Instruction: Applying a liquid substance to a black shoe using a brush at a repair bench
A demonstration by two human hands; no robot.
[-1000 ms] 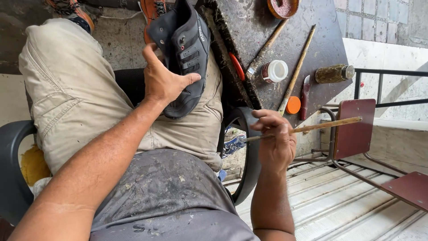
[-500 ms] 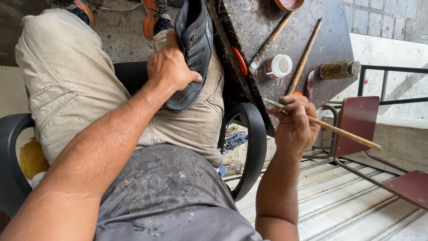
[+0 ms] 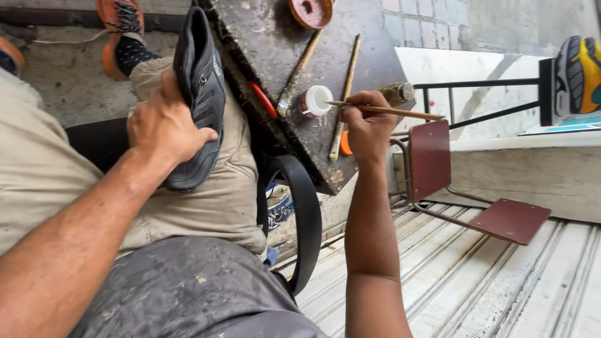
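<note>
From my remote seat much was cut off: the round reddish tin (image 3: 311, 11) at the far end of the dark work board (image 3: 275, 75) ran past the top edge, the yellow-and-grey shoe (image 3: 579, 75) was clipped at the right, and I could not tell what the stick's tip carried. The bottle (image 3: 398, 92) beyond the board's right edge was half hidden behind the right hand (image 3: 368, 128).

I counted one black shoe (image 3: 199, 100), one small white-capped jar (image 3: 314, 101) on the board, two long wooden sticks lying on the board, a third thin stick (image 3: 388, 111) in the hand, one red folding chair (image 3: 463, 181) right of the board, and one orange shoe (image 3: 119, 31) on the foot left of the board's far end.

The left hand (image 3: 164, 125) reached forward from a straight forearm, fingers wrapped and clamped on the black shoe, which rested on the thigh just left of the board. The right arm stretched up to the board's right edge, its fingers pinched together on the thin stick, the stick's tip pointing just beside the jar.
</note>
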